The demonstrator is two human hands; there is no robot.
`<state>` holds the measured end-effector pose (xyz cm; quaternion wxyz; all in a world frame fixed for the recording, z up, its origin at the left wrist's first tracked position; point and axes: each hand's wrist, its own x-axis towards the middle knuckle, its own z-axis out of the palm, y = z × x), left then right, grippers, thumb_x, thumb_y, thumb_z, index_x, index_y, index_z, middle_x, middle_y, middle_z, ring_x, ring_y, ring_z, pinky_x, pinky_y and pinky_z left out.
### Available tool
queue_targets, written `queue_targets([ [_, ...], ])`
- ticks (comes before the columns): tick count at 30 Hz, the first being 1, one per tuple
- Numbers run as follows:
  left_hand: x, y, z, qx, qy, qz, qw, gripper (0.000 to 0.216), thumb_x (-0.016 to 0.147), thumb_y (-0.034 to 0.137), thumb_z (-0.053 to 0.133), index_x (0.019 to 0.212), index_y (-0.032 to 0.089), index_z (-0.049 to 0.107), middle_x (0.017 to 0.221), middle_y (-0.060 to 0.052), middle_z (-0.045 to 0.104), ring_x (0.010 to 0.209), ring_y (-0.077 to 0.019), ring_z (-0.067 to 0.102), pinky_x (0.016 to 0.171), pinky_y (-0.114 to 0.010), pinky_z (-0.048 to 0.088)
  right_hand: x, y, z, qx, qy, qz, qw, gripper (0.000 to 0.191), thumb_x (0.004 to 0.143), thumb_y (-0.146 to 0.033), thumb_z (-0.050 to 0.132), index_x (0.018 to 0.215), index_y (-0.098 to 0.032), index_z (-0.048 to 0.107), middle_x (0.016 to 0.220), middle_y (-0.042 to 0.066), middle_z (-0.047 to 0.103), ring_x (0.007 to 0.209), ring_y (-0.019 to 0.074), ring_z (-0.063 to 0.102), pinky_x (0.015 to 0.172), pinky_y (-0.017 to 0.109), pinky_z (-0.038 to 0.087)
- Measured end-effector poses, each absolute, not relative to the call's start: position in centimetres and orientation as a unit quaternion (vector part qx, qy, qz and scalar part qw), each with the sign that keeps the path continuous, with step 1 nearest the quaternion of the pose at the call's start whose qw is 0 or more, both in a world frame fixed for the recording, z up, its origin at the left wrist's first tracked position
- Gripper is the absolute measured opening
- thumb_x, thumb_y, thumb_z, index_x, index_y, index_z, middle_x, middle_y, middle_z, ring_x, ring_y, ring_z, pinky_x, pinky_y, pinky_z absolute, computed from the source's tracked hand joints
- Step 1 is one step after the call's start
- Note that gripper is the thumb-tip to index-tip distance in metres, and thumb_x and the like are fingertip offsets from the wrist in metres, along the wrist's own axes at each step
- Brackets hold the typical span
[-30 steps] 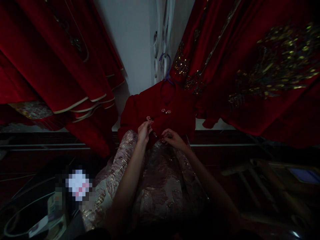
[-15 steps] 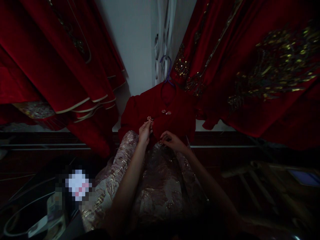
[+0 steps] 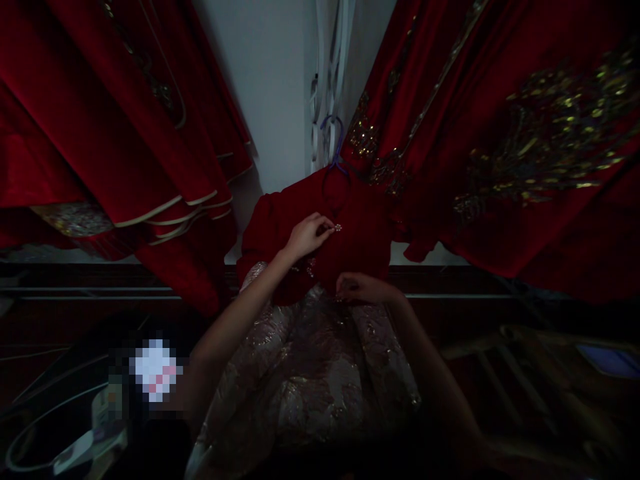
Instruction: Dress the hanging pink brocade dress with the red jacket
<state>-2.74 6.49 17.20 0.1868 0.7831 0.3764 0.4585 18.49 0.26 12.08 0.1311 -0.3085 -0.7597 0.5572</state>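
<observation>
A small dark red jacket [image 3: 365,233] hangs on a purple hanger [image 3: 334,143] in front of me, above a pale gold brocade skirt [image 3: 310,373]. My left hand [image 3: 307,235] is raised to the jacket's chest, fingers pinched on a small jewelled button [image 3: 338,228]. My right hand [image 3: 360,288] is lower, at the jacket's hem, fingers curled and gripping the red cloth there. The scene is dim.
Large red velvet garments with cream trim [image 3: 125,147] hang at the left. Red robes with gold embroidery [image 3: 525,140] hang at the right. A white wall [image 3: 275,87] lies behind. A wooden chair [image 3: 530,353] stands at the lower right, an iron-like object [image 3: 90,447] at the lower left.
My left hand has risen from the lower button to the upper jewelled button. My right hand has dropped slightly to the hem.
</observation>
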Motion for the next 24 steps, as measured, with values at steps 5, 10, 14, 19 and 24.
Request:
queue_targets([
  [5,-2.8,7.8,18.7,0.853,0.407,0.325,0.046,0.019,0.081,0.034,0.056,0.090,0.018,0.062,0.099,-0.011,0.057,0.097,-0.0233,0.051,0.079,-0.029,0.041,19.7,0.3,12.5,-0.314,-0.747,0.574,0.117,0.031,0.077,-0.043,0.061,0.090,-0.016,0.053,0.085,0.003,0.065,0.077,0.0119,0.060,0.069,0.026,0.048],
  [10,-1.8,7.2,18.8,0.857,0.428,0.286,-0.024,0.017,0.082,0.028,0.055,0.094,0.017,0.058,0.110,-0.015,0.052,0.107,-0.0289,0.046,0.077,-0.033,0.042,20.1,0.3,12.9,-0.327,-0.750,0.563,0.117,0.032,0.075,-0.043,0.063,0.089,-0.016,0.053,0.084,0.002,0.064,0.076,0.0120,0.060,0.070,0.026,0.048],
  [14,-1.1,6.9,19.2,0.838,0.475,0.252,-0.093,0.023,0.082,0.021,0.052,0.104,0.015,0.056,0.109,-0.015,0.052,0.103,-0.0287,0.047,0.072,-0.033,0.043,20.5,0.3,13.0,-0.338,-0.745,0.565,0.111,0.031,0.075,-0.042,0.064,0.090,-0.016,0.053,0.083,0.002,0.064,0.076,0.0121,0.059,0.070,0.027,0.048],
  [19,-0.3,7.2,19.4,0.851,0.457,0.221,-0.138,0.028,0.084,0.010,0.041,0.108,0.015,0.055,0.111,-0.015,0.053,0.099,-0.0260,0.048,0.066,-0.030,0.042,20.8,0.3,13.4,-0.347,-0.730,0.581,0.099,0.033,0.073,-0.042,0.065,0.090,-0.016,0.053,0.084,0.002,0.064,0.076,0.0119,0.060,0.070,0.026,0.047],
  [24,-0.4,7.2,19.8,0.880,0.408,0.205,-0.132,0.022,0.084,0.013,0.043,0.096,0.013,0.062,0.108,-0.016,0.054,0.103,-0.0268,0.047,0.074,-0.034,0.041,20.8,0.5,12.9,-0.346,-0.722,0.592,0.091,0.035,0.072,-0.042,0.067,0.091,-0.016,0.054,0.085,0.003,0.066,0.077,0.0122,0.060,0.069,0.025,0.047],
])
